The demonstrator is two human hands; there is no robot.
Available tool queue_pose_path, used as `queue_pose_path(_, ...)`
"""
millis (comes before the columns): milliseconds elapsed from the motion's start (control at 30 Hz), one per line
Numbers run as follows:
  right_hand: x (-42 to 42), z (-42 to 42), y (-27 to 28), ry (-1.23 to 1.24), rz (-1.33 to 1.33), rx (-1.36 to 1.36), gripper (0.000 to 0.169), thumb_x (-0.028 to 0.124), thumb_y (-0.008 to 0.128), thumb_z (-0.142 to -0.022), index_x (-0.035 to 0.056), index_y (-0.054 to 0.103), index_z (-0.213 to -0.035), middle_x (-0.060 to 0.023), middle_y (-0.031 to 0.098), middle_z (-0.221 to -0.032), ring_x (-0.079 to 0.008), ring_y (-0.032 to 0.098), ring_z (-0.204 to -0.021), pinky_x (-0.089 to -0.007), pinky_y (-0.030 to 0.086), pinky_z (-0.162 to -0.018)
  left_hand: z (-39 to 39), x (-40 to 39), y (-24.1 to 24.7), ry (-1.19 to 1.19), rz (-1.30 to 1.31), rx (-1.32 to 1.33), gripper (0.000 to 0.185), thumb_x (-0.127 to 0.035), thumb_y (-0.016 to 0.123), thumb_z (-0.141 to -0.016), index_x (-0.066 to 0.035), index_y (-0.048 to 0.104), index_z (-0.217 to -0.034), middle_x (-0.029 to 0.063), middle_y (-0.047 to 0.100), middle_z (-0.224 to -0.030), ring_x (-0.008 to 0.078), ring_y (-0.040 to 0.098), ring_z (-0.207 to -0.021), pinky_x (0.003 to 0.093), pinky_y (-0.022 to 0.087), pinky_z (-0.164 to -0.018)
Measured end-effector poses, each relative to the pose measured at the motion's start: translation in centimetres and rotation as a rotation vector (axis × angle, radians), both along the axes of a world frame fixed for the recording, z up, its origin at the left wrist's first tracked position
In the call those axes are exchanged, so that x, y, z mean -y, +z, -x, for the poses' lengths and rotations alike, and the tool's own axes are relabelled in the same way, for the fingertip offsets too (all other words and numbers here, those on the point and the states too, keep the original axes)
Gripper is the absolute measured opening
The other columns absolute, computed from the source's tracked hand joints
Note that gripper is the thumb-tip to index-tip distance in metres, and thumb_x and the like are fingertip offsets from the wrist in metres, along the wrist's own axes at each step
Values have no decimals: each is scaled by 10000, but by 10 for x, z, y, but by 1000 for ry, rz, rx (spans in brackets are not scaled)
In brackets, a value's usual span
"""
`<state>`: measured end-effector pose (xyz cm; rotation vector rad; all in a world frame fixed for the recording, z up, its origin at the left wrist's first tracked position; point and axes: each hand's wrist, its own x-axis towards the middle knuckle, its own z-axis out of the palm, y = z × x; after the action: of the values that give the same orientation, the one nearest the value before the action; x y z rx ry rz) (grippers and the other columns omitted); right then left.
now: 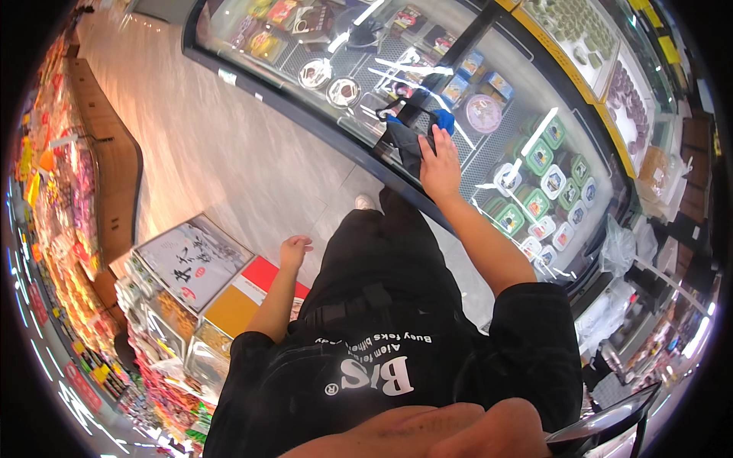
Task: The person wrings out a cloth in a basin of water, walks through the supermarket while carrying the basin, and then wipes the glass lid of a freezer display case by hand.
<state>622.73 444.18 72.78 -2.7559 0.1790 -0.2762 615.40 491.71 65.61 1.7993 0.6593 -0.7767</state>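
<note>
My right hand (441,166) reaches out over the glass top of a chest freezer (320,123). Its fingers lie on a crumpled dark grey and blue fabric item (405,140), perhaps a bag, with a thin black strap looping off its far side. Whether the fingers grip the fabric or only rest on it, I cannot tell. Low at my other side hangs my left hand (295,251), with nothing in it and its fingers loosely bent. Under the glass near my right hand are a round lilac tub (483,113) and blue boxes (456,90).
Green and white lidded tubs (538,158) fill the freezer's right part. Beyond its yellow edge are trays of green pieces (590,43). At left stands a wooden display (111,166) of packaged goods. A printed panel (192,260) tops bins beside me. Plastic bags (618,246) hang at right.
</note>
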Motion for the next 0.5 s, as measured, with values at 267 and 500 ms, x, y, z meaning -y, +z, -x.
queue_pose_path(267,-14,14,-11,116,151,-61,550,116,606,-843,99,557,-1390,-167,405,-1553,-375,404,-1421,-562,330,-1132,149,-149,-20,313,-212,-333,245,-199,573,-897,-7,700,-979,117,747,-899,202,714,-680,284,437,-459)
queue_pose_path(500,-32,-52,-7,96,142,-1,670,311,655,-894,77,441,-1485,-176,331,-1598,-352,348,-1460,-551,315,-1140,216,-150,10,386,-206,-554,326,-283,514,-952,-31,706,-1027,88,749,-930,195,717,-702,324,481,-556)
